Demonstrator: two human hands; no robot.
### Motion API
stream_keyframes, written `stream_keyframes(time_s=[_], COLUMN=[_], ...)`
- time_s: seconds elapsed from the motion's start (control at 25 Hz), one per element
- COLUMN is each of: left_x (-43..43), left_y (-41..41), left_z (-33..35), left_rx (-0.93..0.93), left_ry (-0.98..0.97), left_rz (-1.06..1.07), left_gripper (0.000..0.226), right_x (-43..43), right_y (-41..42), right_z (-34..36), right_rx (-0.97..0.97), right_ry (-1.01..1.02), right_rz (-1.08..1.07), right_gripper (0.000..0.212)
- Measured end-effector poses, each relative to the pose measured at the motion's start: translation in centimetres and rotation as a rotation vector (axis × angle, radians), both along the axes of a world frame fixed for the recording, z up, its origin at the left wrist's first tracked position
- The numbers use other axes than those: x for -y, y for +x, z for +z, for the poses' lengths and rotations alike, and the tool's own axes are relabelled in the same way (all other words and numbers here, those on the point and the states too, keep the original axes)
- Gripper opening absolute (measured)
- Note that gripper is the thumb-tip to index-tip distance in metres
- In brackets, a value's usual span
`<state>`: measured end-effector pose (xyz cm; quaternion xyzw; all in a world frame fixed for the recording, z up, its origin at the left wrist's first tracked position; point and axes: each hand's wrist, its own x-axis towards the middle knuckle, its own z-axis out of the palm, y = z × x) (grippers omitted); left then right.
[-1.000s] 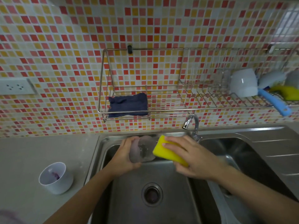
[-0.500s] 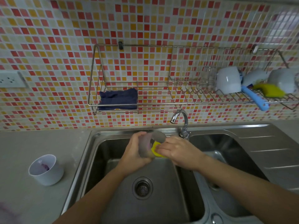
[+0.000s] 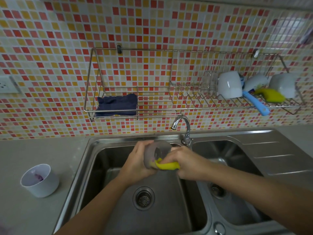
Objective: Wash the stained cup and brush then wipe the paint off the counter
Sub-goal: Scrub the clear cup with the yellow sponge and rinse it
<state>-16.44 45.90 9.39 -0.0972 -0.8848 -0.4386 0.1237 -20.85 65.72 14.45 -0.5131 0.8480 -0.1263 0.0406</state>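
Over the left sink basin (image 3: 118, 209), my left hand (image 3: 135, 165) grips a translucent greyish cup (image 3: 155, 153) tipped on its side, mouth to the right. My right hand (image 3: 184, 161) holds a yellow sponge (image 3: 166, 165) bent and pushed into the cup's mouth. A white cup (image 3: 39, 180) with a purple paint stain inside stands upright on the grey counter (image 3: 33, 150) to the left of the sink. A faint purple smear (image 3: 6, 229) shows at the counter's bottom left corner. No brush for paint is visible.
A curved tap (image 3: 182, 128) stands behind my hands between the two basins. A wire wall rack (image 3: 152, 109) holds a dark blue cloth (image 3: 117, 105), a glass, white mugs (image 3: 229, 84), a blue-handled brush (image 3: 256, 103) and another yellow sponge (image 3: 271, 94). Drainboard (image 3: 279, 150) lies right.
The sponge has gone from outside the cup's rim to pressed inside its mouth. Both hands stayed over the left basin while the view shifted a little.
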Motion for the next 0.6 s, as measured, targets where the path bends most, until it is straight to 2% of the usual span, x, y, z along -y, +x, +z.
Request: stream_keyframes(time_s=[0.08, 0.2, 0.32, 0.48, 0.6], left_x=[-0.2, -1.1, -1.5, -0.8, -1.3], left_y=[0.3, 0.3, 0.1, 0.2, 0.3], left_z=[-0.3, -0.3, 0.0, 1.0, 0.9], left_rx=[0.027, -0.004, -0.006, 0.098, 0.032], left_ry=[0.022, 0.026, 0.012, 0.038, -0.01], left_rz=[0.032, 0.021, -0.042, -0.199, -0.159], left_gripper=[0.085, 0.087, 0.089, 0.103, 0.097], right_x=[-0.7, -0.3, -1.1, -2.1, -1.8], right_y=[-0.2, 0.4, 0.5, -1.0, -1.7], right_z=[0.6, 0.8, 0.1, 2.0, 2.6], right_rx=[-0.065, -0.359, -0.521, -0.753, -0.812], right_ry=[0.073, 0.178, 0.165, 0.193, 0.171], right_rz=[0.044, 0.159, 0.216, 0.383, 0.416], right_gripper=[0.043, 0.023, 0.017, 0.008, 0.013])
